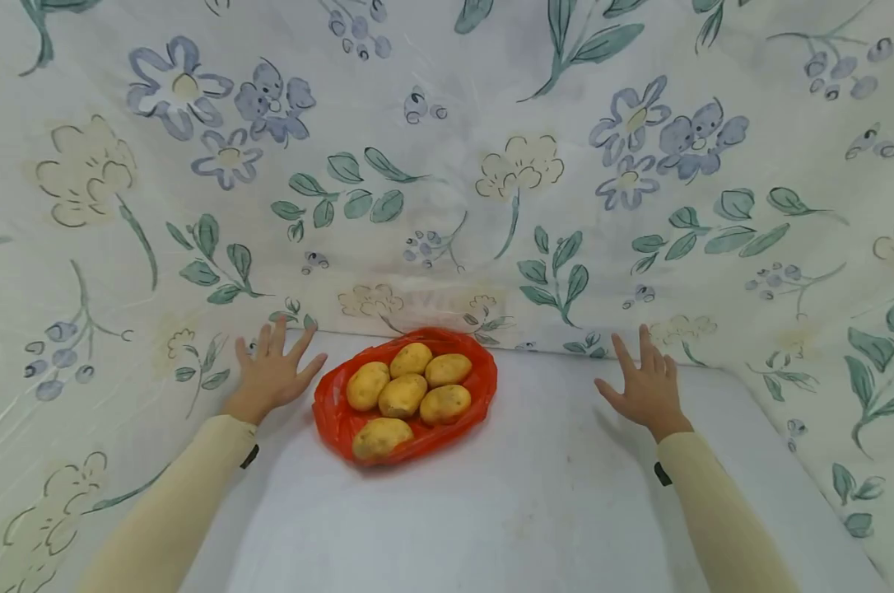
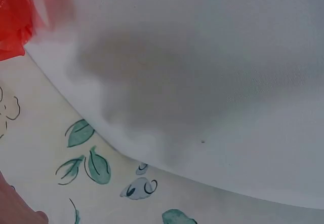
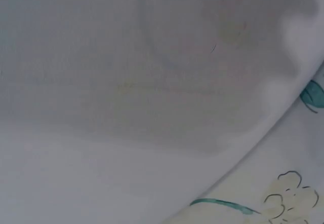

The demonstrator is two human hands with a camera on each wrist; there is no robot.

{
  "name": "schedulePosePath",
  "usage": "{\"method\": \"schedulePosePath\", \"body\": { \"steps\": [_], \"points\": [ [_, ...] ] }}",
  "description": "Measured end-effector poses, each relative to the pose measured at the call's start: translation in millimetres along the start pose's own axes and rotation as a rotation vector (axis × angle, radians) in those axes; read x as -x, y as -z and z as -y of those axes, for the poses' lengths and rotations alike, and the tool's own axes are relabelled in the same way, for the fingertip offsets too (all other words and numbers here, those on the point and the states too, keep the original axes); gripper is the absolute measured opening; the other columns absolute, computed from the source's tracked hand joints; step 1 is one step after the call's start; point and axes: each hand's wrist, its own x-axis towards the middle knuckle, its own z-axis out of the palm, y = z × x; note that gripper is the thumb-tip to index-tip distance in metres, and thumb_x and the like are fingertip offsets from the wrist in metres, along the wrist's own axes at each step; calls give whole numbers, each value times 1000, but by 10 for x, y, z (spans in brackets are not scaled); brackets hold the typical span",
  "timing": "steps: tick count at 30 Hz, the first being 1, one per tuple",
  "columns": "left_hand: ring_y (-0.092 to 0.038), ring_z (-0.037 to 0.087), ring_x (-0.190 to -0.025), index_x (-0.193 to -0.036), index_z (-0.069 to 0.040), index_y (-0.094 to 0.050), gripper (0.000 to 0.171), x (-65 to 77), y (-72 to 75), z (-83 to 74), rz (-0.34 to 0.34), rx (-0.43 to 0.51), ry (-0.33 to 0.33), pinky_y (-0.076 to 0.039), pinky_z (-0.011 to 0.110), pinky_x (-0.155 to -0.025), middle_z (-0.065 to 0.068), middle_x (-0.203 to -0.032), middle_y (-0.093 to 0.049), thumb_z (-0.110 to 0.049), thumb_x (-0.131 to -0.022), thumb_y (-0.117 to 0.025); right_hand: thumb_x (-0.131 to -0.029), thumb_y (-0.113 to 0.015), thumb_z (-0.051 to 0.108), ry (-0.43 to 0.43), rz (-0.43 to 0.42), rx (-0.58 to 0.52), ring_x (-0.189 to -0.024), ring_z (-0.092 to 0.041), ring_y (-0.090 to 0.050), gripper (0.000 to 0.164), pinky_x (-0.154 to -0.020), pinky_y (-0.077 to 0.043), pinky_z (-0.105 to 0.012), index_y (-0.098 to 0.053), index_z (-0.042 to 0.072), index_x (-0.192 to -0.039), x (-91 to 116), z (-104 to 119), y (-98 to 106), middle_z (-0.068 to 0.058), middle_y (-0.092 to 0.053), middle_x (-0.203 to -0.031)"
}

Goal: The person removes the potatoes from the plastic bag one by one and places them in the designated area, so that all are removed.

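Observation:
Several yellow potatoes lie in a red plastic bag spread out like a shallow bowl on the white table. To the left of the bag, my left hand is held up with its fingers spread, and nothing is in it. My right hand hovers at the right, well apart from the bag, fingers also spread and holding nothing. In the left wrist view, part of the red bag shows at the top left corner and a finger at the bottom left. The right wrist view shows no fingers.
A white table with rounded far corners carries the bag. Floral-patterned sheeting rises behind it and along both sides, close to the table's edge. Small marks spot the table's surface, and soft shadows fall below both hands.

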Motion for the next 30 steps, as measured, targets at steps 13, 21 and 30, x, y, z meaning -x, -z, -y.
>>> {"method": "schedulePosePath", "body": {
  "steps": [13,21,30],
  "points": [
    [4,56,-146,-159,-18,-14,82,24,74,-125,3,11,-7,17,75,-107,28,-162,13,-69,-96,-28,-91,-57,57,56,6,3,-137,-53,-28,86,-114,-14,-69,-20,17,-157,-58,184,-28,-26,4,-163],
    [4,56,-146,-159,-20,-14,79,36,106,-163,-5,8,-24,19,75,-106,26,-162,15,-66,-98,-30,-91,-56,59,63,38,0,-139,-53,-27,88,-115,-13,-68,-19,18,-158,-62,280,-32,-25,5,-164],
    [4,53,-147,-159,-21,-15,79,32,131,-254,13,-17,-35,17,73,-108,25,-163,11,-67,-97,-29,-90,-56,61,115,15,23,-140,-51,-29,87,-115,-17,-67,-19,21,-158,-129,416,-34,-24,2,-164]
  ]
}}
